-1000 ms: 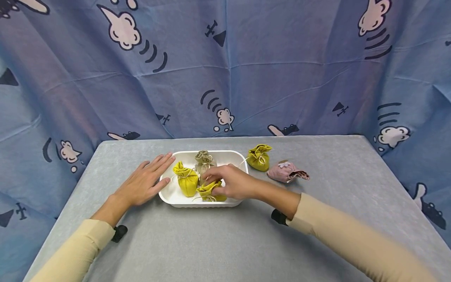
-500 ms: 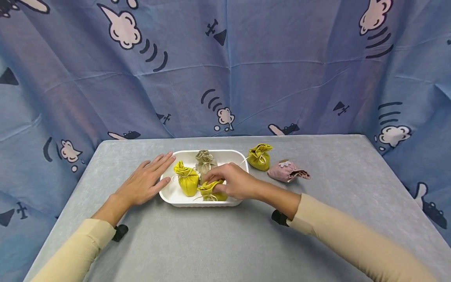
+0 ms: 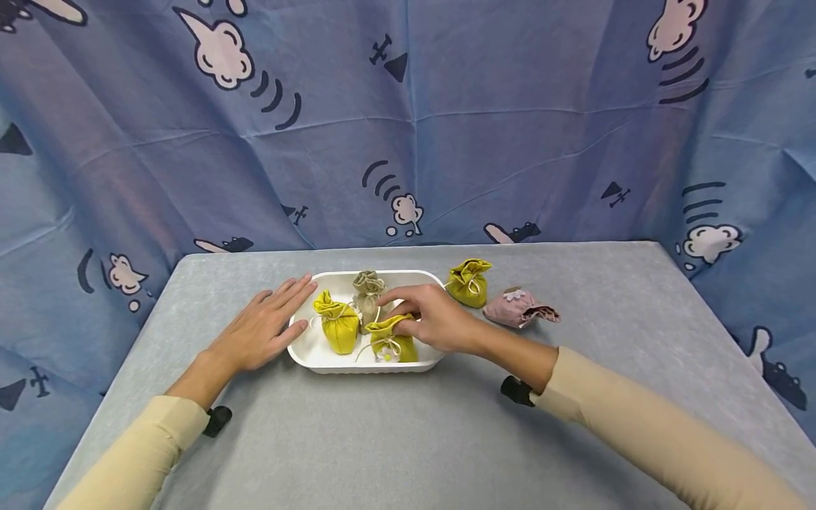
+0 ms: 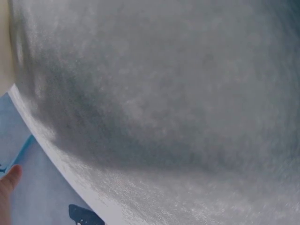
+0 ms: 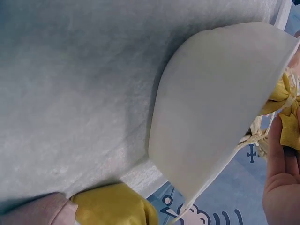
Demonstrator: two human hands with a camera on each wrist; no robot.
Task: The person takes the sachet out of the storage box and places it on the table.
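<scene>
My right hand (image 3: 440, 319) pinches the gathered top of a yellow drawstring pouch (image 3: 397, 348) at the front right inside a white tray (image 3: 302, 354). A small white flower shows on the pouch's front. In the right wrist view, fingers (image 5: 276, 157) sit against the yellow cloth (image 5: 291, 129) beyond the tray's outer wall (image 5: 211, 93). My left hand (image 3: 264, 326) lies with fingers extended along the tray's left rim. Another yellow pouch (image 3: 339, 331) and a grey-beige pouch (image 3: 367, 297) stand in the tray. The left wrist view catches just a fingertip (image 4: 13, 176).
Outside the tray at right, an olive-yellow pouch (image 3: 468, 285) stands near the rim and a pink pouch (image 3: 515, 309) lies on its side. A grey cloth-covered table (image 3: 382, 439) carries everything, with a blue patterned curtain (image 3: 497, 142) behind its far edge.
My right hand has shifted slightly right and up, drawing the pouch rightward and more upright, so its flower now shows. My left hand has stayed still.
</scene>
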